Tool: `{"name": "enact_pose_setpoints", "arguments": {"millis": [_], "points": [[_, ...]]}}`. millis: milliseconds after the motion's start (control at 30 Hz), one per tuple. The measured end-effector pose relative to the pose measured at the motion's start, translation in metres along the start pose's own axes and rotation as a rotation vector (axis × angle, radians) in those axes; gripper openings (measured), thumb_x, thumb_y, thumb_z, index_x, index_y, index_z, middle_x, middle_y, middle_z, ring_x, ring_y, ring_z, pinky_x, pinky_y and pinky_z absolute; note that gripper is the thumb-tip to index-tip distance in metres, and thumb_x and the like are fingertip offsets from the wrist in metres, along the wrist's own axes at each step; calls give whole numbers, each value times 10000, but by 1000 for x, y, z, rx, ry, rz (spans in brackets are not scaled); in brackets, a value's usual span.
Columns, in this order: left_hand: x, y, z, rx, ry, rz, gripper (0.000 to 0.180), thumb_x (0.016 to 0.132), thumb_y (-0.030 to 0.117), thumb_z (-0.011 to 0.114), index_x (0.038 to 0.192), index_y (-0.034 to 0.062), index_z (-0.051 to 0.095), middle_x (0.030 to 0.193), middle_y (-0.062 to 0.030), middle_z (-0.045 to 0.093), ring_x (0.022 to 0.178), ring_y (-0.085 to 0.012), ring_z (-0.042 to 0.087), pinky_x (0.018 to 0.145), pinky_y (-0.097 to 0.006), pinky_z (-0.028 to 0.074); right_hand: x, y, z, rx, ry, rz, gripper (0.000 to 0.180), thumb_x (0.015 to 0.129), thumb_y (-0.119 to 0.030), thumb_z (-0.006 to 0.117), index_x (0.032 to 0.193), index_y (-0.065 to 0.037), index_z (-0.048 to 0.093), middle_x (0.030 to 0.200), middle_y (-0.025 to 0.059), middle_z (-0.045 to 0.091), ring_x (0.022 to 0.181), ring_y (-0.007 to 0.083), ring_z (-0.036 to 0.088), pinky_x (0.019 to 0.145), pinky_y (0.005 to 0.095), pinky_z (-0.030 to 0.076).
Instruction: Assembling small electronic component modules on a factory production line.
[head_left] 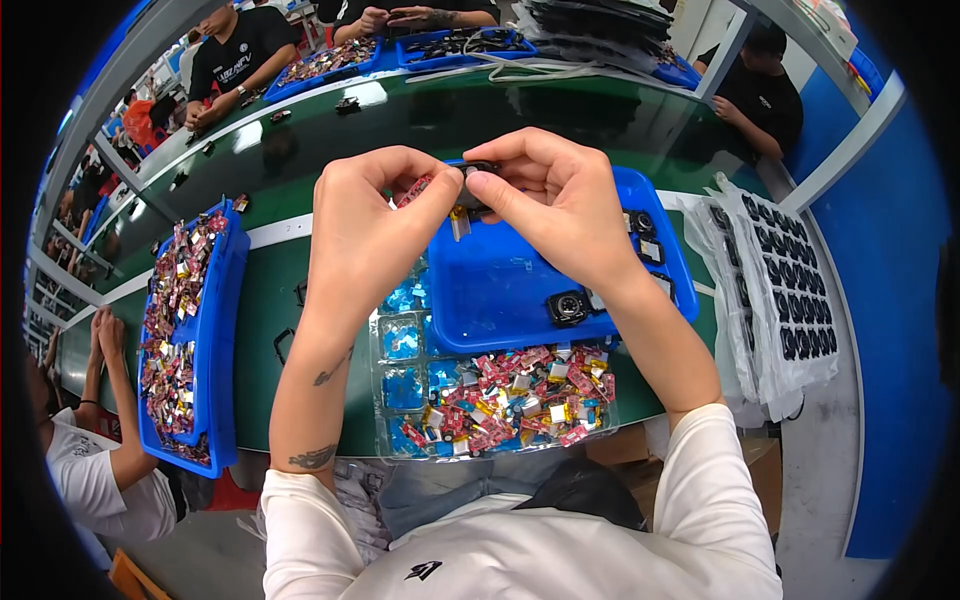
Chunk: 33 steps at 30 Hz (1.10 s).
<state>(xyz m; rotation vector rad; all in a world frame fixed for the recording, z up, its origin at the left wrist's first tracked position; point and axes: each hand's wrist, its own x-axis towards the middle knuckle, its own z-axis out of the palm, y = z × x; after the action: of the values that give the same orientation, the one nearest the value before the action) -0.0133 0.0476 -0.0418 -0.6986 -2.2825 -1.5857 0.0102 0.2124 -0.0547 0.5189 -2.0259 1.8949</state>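
Above a blue tray (480,305), my two hands meet at a small black plastic housing (474,190). My left hand (365,225) pinches its left side, where a red circuit board (413,190) shows by the fingers. The thumb and fingers of my right hand (570,205) close on the other side. Below the thumbs hangs a small silver cell with a yellow end (460,224). My fingertips partly hide how these pieces fit together. In the tray's right part lie several black square housings (568,308), some under my right wrist.
Nearer me, a clear compartment tray (403,388) holds a heap of red boards with cells (530,390). A blue bin (226,340) of similar boards stands left. Stacked trays of black parts (800,270) sit right. Beyond runs a green belt (590,120), with co-workers along it.
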Motion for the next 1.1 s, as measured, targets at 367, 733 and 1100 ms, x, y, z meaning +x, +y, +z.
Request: {"name": "enact_pose_setpoints", "arguments": {"millis": [367, 733, 1100], "points": [[-2, 11, 2, -321, 33, -63, 167, 828, 93, 691, 916, -47, 669, 827, -88, 683, 746, -108, 640, 690, -213, 489, 5, -6, -15, 16, 153, -139, 85, 810, 2, 657, 885, 37, 640, 790, 108, 686, 701, 109, 666, 626, 211, 531], [-1, 2, 3, -294, -69, 29, 137, 819, 102, 704, 869, -25, 692, 750, -58, 687, 686, -69, 625, 624, -191, 482, 7, -6, -19, 183, 10, 54, 203, 818, -47, 667, 1000, 41, 655, 864, 93, 679, 735, 97, 634, 615, 217, 515], [-2, 3, 7, -211, -58, 36, 163, 809, 128, 711, 846, -31, 695, 735, -62, 686, 675, -66, 623, 608, -195, 475, 5, 0, -12, -18, 107, -51, 127, 787, -34, 645, 892, 36, 638, 794, 67, 665, 713, 76, 625, 601, 194, 492]]}}
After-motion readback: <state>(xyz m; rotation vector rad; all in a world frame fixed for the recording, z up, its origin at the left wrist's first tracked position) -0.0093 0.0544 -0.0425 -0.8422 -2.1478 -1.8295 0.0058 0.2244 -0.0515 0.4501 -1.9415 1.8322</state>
